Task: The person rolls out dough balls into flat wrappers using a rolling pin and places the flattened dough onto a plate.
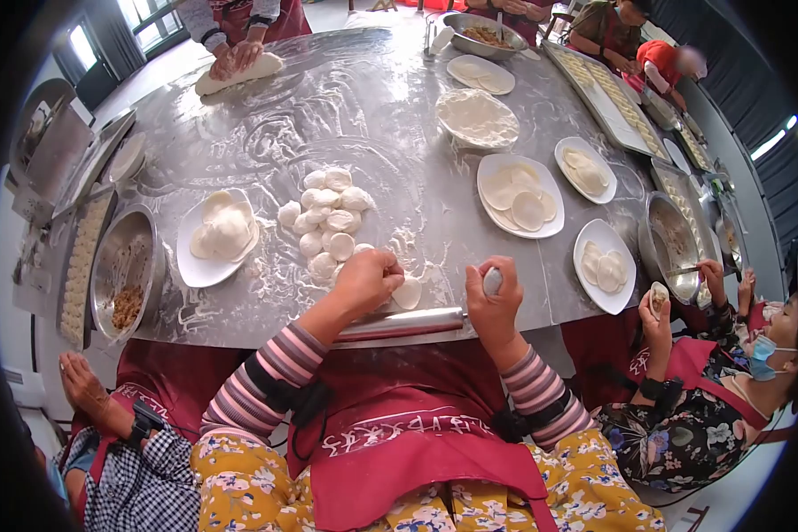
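Observation:
My right hand is closed around one handle of a metal rolling pin, which lies along the table's near edge. My left hand has its fingers curled together at the left edge of a small flat dough wrapper, just beyond the rolling pin; the fingertips are partly hidden. Beyond that hand is a heap of floured dough pieces, several of them pressed into discs. To its left, a white plate bears stacked round wrappers.
Flour streaks the steel table. Plates of wrappers stand on the right. Bowls of filling are at both sides, beside trays of dumplings. Co-workers sit close on either side; across the table, a person's hands press a dough roll.

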`<state>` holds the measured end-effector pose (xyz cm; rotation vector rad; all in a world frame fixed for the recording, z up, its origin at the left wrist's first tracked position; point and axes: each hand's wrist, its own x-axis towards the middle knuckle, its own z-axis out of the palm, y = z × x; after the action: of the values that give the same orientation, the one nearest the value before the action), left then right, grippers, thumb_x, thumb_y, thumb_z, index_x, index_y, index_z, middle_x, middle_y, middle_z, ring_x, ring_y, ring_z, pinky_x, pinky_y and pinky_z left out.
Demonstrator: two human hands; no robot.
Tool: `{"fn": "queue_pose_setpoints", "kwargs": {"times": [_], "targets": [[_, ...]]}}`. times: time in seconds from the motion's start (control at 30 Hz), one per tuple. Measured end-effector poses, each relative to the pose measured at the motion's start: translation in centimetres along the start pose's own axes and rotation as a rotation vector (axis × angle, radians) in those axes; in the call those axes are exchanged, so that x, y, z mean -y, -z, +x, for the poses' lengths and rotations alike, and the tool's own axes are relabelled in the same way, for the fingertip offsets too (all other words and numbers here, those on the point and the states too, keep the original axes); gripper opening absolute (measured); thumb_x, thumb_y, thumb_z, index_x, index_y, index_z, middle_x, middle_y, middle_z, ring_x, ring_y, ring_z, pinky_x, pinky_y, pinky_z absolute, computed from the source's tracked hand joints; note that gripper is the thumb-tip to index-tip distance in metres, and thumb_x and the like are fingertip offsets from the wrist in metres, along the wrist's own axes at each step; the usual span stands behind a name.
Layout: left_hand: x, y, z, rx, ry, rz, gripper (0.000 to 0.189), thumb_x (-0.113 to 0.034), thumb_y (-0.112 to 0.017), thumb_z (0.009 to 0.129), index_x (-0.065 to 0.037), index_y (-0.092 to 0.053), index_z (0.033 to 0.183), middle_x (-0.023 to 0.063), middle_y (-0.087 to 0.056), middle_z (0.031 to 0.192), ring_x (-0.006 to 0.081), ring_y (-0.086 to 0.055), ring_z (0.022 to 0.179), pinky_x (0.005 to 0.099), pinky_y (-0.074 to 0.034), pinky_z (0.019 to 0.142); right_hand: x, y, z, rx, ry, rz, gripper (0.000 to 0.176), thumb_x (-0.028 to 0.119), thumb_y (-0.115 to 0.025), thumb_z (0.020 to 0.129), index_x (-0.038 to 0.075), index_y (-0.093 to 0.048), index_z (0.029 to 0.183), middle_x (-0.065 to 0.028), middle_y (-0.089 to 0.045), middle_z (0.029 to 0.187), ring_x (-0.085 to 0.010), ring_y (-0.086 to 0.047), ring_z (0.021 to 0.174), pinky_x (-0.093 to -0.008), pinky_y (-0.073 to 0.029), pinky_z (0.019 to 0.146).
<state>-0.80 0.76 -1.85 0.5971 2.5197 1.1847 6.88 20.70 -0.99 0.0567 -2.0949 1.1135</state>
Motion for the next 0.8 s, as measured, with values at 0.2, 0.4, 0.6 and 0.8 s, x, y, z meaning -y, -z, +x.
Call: {"fn": "queue_pose_setpoints", "kwargs": {"times": [0.2, 0.4, 0.6, 0.8], "targets": [[-1.7, 0.9, 0.1, 0.107, 0.003, 0.11, 0.014, -0.017, -0.066, 0.074, -0.005, -0.068, 0.08, 0.0153, -0.066, 0.077, 0.0299, -0.064, 0.074, 0.0392, -0.05, 0.068, -1.9, -3.8, 3.3, -0.019, 0.053, -0.01, 0.022, 0.001, -0.067, 0.077, 0.005, -0.048, 0.087, -0.0133, -0.055, 0.068, -0.0346, -0.057, 0.055, -0.0381, -0.043, 0.048], [-1.8, 0.5, 1.0, 0.168, -0.157, 0.168, 0.016, -0.016, -0.067, 0.075, -0.001, -0.064, 0.081, 0.0156, -0.064, 0.073, 0.0275, -0.063, 0.069, 0.037, -0.048, 0.064, -1.5, -2.4, 2.4, 0.0, 0.076, -0.031, 0.022, 0.001, -0.067, 0.077, 0.005, -0.048, 0.088, -0.0148, -0.055, 0.069, -0.0353, -0.057, 0.059, -0.0392, -0.044, 0.051], [-0.6, 0.5, -0.3, 0.101, -0.022, 0.005, 0.016, -0.016, -0.068, 0.07, -0.003, -0.066, 0.078, 0.017, -0.065, 0.076, 0.0315, -0.064, 0.075, 0.0398, -0.049, 0.069, 0.1, 0.4, -0.4, -0.018, 0.051, -0.024, 0.023, 0.001, -0.067, 0.077, 0.005, -0.048, 0.089, -0.0152, -0.055, 0.07, -0.0353, -0.058, 0.059, -0.0384, -0.044, 0.05], [-2.2, 0.4, 0.3, 0.076, -0.023, 0.053, 0.014, -0.017, -0.067, 0.074, -0.003, -0.066, 0.078, 0.0163, -0.065, 0.075, 0.0295, -0.064, 0.074, 0.0383, -0.049, 0.068, -1.9, -3.2, 3.3, -0.005, 0.064, 0.02, 0.022, 0.001, -0.067, 0.077, 0.005, -0.049, 0.089, -0.0149, -0.057, 0.07, -0.0362, -0.059, 0.06, -0.0389, -0.044, 0.05]]}}
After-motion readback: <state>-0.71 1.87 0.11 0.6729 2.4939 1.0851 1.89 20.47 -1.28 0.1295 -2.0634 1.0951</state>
